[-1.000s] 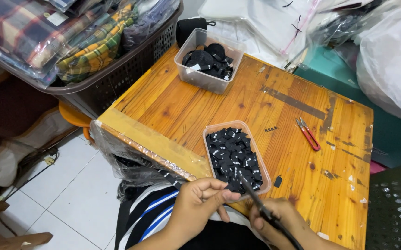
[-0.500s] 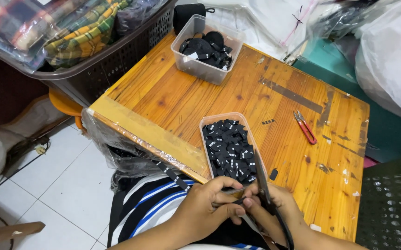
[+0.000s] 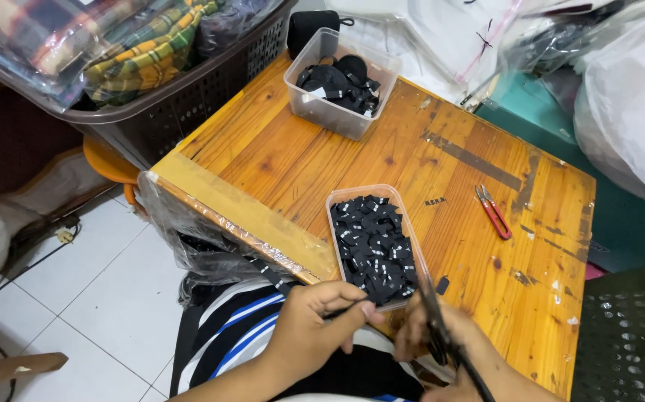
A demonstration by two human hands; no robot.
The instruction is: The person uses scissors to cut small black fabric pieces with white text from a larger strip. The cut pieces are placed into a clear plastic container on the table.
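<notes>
Fingers of our left hand (image 3: 315,327) are pinched together on a thin black strip (image 3: 341,310), which we hold level at the near edge of the desk (image 3: 382,156), probably so it sits steady between both hands. Our right hand (image 3: 430,335) is closed around a dark, long-handled tool (image 3: 442,335), maybe scissors, though blur keeps us from telling; its tip reaches toward the strip's free end.

Just beyond our fingers sits a clear tub (image 3: 335,223) full of small black pieces (image 3: 375,242), close enough to reach without stretching. Farther out from the fingers, at the far edge, a second tub (image 3: 315,108) holds bigger black bits. Red snips (image 3: 494,212) lie untouched to the right of the near tub. Off to the left beyond the desk stands a basket (image 3: 211,97) of plaid cloth.
</notes>
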